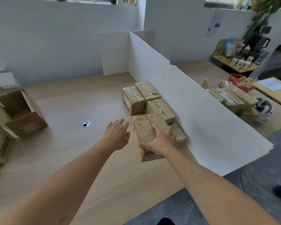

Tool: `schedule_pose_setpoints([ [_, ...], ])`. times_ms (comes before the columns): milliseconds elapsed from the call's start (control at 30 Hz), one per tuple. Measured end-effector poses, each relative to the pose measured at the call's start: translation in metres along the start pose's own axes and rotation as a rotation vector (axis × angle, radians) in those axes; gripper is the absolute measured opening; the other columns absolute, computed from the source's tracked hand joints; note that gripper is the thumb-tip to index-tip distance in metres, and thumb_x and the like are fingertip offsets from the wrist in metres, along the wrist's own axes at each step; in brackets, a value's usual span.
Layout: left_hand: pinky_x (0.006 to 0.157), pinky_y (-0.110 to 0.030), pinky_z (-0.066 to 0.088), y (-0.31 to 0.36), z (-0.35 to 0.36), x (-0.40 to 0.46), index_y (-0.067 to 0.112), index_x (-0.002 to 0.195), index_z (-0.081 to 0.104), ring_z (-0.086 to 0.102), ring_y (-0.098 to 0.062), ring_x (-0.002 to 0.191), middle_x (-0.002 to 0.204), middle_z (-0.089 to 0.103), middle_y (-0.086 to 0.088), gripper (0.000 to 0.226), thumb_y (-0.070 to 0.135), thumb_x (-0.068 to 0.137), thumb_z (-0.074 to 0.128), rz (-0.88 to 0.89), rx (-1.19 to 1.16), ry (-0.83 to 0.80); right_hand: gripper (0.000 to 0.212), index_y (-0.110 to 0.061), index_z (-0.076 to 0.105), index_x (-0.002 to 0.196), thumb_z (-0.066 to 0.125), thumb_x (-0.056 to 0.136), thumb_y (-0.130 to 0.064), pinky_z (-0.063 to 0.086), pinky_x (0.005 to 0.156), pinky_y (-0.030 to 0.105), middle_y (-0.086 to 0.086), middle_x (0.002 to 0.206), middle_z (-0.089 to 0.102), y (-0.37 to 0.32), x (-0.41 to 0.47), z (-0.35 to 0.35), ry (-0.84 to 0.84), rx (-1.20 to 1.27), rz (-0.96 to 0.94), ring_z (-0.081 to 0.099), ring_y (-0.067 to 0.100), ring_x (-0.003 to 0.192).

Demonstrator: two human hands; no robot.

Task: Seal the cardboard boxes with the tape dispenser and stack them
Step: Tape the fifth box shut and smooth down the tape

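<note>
My right hand [161, 140] lies on top of a taped cardboard box [148, 137], the thumb hooked over its near left edge and the fingers curled over its far right edge, so I grip it from above. This box sits higher than the others and slightly tilted; its near end juts toward me past the smaller sealed box [179, 134] just under my right fingers. My left hand [116, 136] hovers above the wooden table [75, 108], just left of the held box, fingers straight and slightly spread, touching nothing. The two hands are apart, with the box's left edge between them.

Beyond my right hand, three more sealed boxes [144, 98] lie close together along the white divider panel [193, 101], which stands upright just to the right of that hand. Well to the left of my left hand an open, unsealed box [19, 112] lies with its flaps spread, and nearer me on that side stands another brown box [1, 145] with printing on its side. A round metal grommet [86, 124] is set in the table ahead and to the left of my left hand. Past the divider, far right, more taped boxes [229, 96] lie piled beside a red basket [238, 82].
</note>
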State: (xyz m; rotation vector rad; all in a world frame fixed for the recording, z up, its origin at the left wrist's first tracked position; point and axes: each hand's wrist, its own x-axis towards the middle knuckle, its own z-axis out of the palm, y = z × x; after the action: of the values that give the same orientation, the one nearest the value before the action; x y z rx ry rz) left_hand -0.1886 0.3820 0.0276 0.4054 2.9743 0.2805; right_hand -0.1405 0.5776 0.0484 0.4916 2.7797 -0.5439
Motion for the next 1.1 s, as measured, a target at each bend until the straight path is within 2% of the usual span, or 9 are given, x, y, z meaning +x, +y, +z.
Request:
schedule_pose_setpoints([
  [233,0.126,-0.045,0.015,-0.012,0.011,0.058,0.016,0.155,0.033,0.021,-0.027,0.154,0.167,0.024,-0.007,0.056,0.037,0.104,0.044,-0.104,-0.02,-0.019,0.119,-0.054,0.022,0.15,0.07,0.045,-0.086,0.02,0.115,0.056,0.015,0.156,0.017,-0.019,0.077,-0.002,-0.052,-0.044,-0.081,0.027,0.041,0.14],
  [500,0.125,-0.044,0.017,-0.002,0.033,0.119,0.017,0.155,0.033,0.022,-0.027,0.153,0.167,0.024,-0.007,0.055,0.038,0.105,0.042,-0.292,-0.027,-0.065,0.121,-0.054,0.018,0.15,0.066,0.043,-0.084,0.018,0.116,0.056,0.018,0.165,-0.001,-0.02,0.173,0.01,-0.124,-0.055,-0.205,0.018,0.044,0.146],
  [633,0.125,-0.044,0.017,0.001,0.044,0.15,0.016,0.154,0.033,0.024,-0.027,0.152,0.166,0.025,-0.007,0.055,0.037,0.104,0.043,-0.343,-0.03,-0.062,0.122,-0.052,0.018,0.151,0.065,0.044,-0.085,0.019,0.116,0.056,0.019,0.165,-0.004,-0.024,0.209,0.023,-0.106,-0.09,-0.261,0.015,0.046,0.146],
  [800,0.123,-0.042,0.018,-0.011,0.064,0.183,0.016,0.154,0.035,0.027,-0.026,0.151,0.165,0.028,-0.006,0.054,0.036,0.104,0.044,-0.352,-0.056,-0.065,0.12,-0.051,0.021,0.15,0.064,0.044,-0.086,0.022,0.113,0.054,0.023,0.163,0.0,-0.029,0.241,0.047,-0.074,-0.135,-0.261,0.02,0.045,0.141],
  [900,0.123,-0.043,0.019,-0.022,0.08,0.196,0.017,0.154,0.035,0.027,-0.026,0.151,0.165,0.028,-0.007,0.054,0.035,0.104,0.045,-0.332,-0.087,-0.098,0.119,-0.049,0.02,0.152,0.062,0.046,-0.085,0.017,0.115,0.055,0.026,0.163,-0.005,-0.031,0.254,0.064,-0.011,-0.155,-0.273,0.016,0.046,0.142],
  [1033,0.111,-0.043,0.038,-0.032,0.102,0.203,0.023,0.144,0.05,0.046,-0.028,0.139,0.154,0.045,-0.003,0.044,0.026,0.1,0.052,-0.237,-0.182,-0.09,0.119,-0.046,0.014,0.155,0.06,0.051,-0.084,0.011,0.117,0.06,0.027,0.163,-0.015,-0.027,0.257,0.085,0.04,-0.189,-0.313,0.006,0.05,0.147],
  [1100,0.108,-0.041,0.042,-0.034,0.11,0.204,0.022,0.144,0.053,0.048,-0.027,0.137,0.152,0.047,-0.002,0.044,0.022,0.1,0.052,-0.204,-0.239,-0.105,0.119,-0.043,0.017,0.156,0.06,0.053,-0.083,0.011,0.118,0.06,0.026,0.164,-0.013,-0.024,0.258,0.094,0.046,-0.196,-0.3,0.004,0.049,0.148],
])
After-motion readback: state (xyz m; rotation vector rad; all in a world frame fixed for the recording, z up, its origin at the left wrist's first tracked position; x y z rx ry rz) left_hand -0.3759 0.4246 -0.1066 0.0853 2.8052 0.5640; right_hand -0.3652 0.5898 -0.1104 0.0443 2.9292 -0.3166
